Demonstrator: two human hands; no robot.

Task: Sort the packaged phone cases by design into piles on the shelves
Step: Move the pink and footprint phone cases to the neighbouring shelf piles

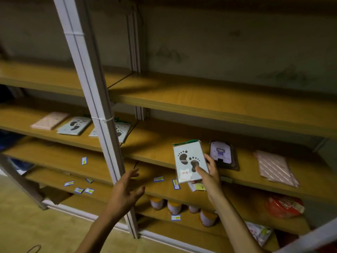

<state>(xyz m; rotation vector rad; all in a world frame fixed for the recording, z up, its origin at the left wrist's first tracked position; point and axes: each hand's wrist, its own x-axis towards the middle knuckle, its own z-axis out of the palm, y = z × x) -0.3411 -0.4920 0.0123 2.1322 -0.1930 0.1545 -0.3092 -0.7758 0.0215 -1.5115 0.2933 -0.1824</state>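
A: What is seen nearest?

B: Two bare forearms are raised toward the shelves. The left hand (127,190) is held released, fingers spread, nothing in it, in front of the white post (96,114).

A: And the right hand (209,178)?

B: A footprint case (189,161) is grasped in its grip, thumb laid on the face, fingers behind. The case is held upright before the front edge of the middle shelf (158,148).

A: What lies lower down?

B: Small labels (84,160) are scattered on the shelf below, and jars (174,207) are stood on the shelf under that, with a red pack (284,205) toward its right end.

A: And on the middle shelf?

B: Just beside the held case a purple case (221,155) is laid near the front edge. Well to its right a striped pile (275,167) is set. Left of the post, a footprint pile (75,125) and a pink pile (50,120) are laid side by side; another footprint pack (121,131) is partly hidden by the post.
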